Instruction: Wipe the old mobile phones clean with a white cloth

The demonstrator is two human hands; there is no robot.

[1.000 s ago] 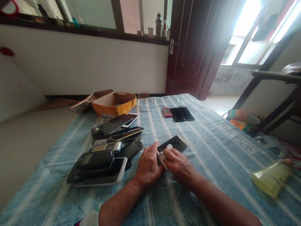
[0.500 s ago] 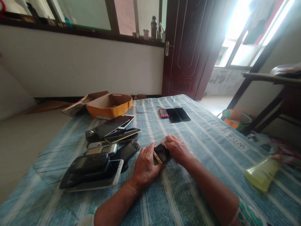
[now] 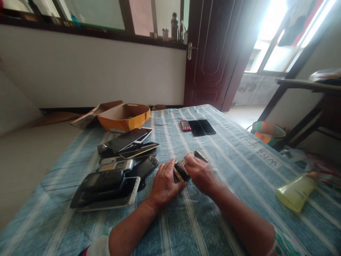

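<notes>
A dark-screened smartphone with a gold edge (image 3: 201,156) lies slantwise on the striped cloth. My left hand (image 3: 164,182) grips its near left end, thumb along the bottom and fingers over the top side. Pinched in the fingers of my right hand (image 3: 201,172) is a crumpled white tissue (image 3: 182,164), pressed on the screen. That hand covers the middle of the phone. To the left is a pile of old phones, among them a white-edged smartphone (image 3: 134,192), a black phone (image 3: 102,180), a silver keypad phone (image 3: 125,165) and a black slab phone (image 3: 145,167).
Beyond my hands lie a pink keypad phone (image 3: 185,125) and two black smartphones (image 3: 197,128) side by side. An open orange box (image 3: 125,122) stands at the far left of the bed-like surface (image 3: 226,199). A yellow translucent item (image 3: 295,193) rests at right.
My right hand with the tissue has slid from the phone's far end toward its middle, uncovering that far end. My left hand keeps its grip.
</notes>
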